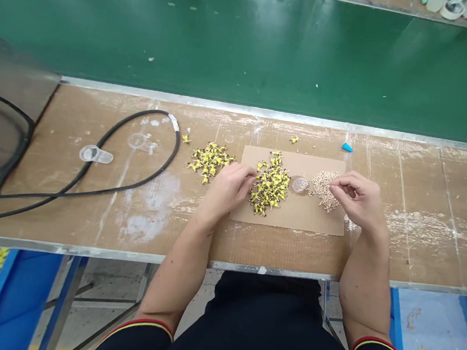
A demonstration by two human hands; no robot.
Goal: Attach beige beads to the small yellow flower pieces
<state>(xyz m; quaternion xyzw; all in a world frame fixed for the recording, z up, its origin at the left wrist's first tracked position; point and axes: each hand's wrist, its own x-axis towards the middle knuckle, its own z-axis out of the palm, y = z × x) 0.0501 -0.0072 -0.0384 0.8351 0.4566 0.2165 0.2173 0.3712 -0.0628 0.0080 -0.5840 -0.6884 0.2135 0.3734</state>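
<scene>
Small yellow figures with dark parts lie in a pile (271, 187) on a flat cardboard sheet (295, 220). At the left edge of this pile is my left hand (231, 186), its fingers curled into a pinch; what they hold, if anything, is hidden. Tiny beige pieces form a heap (324, 187) on the right part of the sheet. Over that heap's right edge my right hand (358, 196) pinches thumb against forefinger, and anything between them is too small to name. Between pile and heap sits a small round clear dish (299, 185).
A second group of yellow figures (210, 158) lies left of the sheet. A black cable (119, 189) loops across the table beside a clear plastic scoop (96, 154). Near the back edge is a blue cap-like piece (347, 147). Beyond runs a green belt (247, 48).
</scene>
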